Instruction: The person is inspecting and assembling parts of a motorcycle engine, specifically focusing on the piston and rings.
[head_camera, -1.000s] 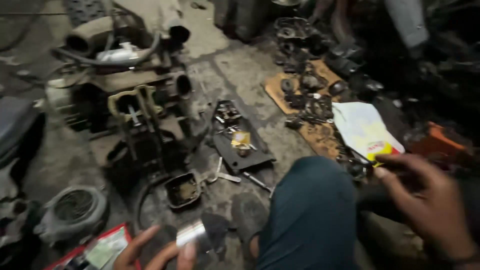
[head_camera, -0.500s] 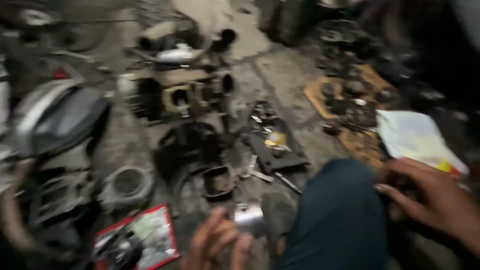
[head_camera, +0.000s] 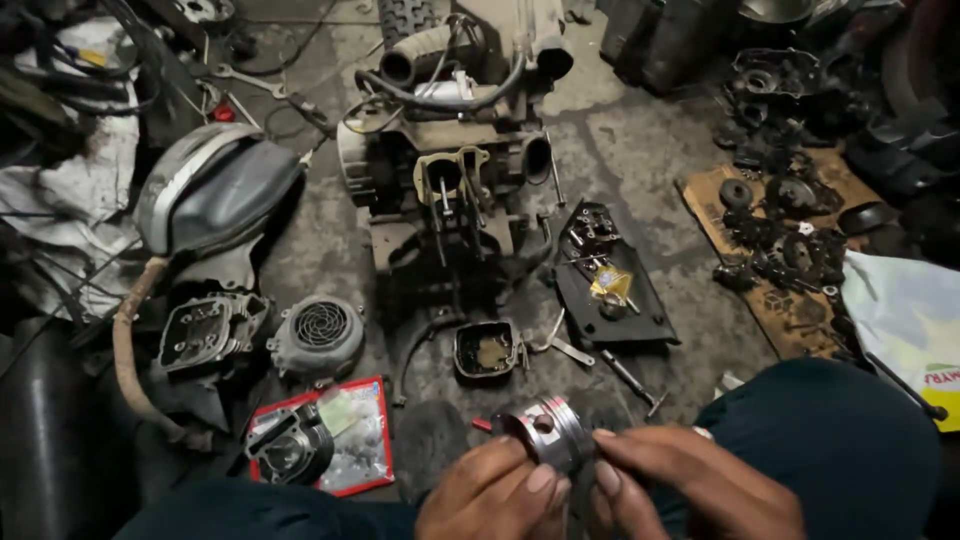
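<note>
A shiny metal piston (head_camera: 541, 427) is held low in the middle of the head view. My left hand (head_camera: 495, 495) grips it from below and the left. My right hand (head_camera: 690, 480) pinches its right edge with thumb and fingertips. My knees in dark teal trousers (head_camera: 830, 440) frame both hands. A stripped engine block (head_camera: 450, 190) with an open cylinder bore and studs lies on the concrete floor straight ahead.
A black tray (head_camera: 610, 285) holds small parts. A small dirty dish (head_camera: 487, 350), a fan cover (head_camera: 318, 335), a cylinder head (head_camera: 205, 330), a cylinder on a red packet (head_camera: 300, 445), and cardboard (head_camera: 770, 220) with dark parts surround me. A white bag (head_camera: 905, 310) lies right.
The view swung left and steadied. My right hand came from the right knee side to the piston, and both hands hold it together now.
</note>
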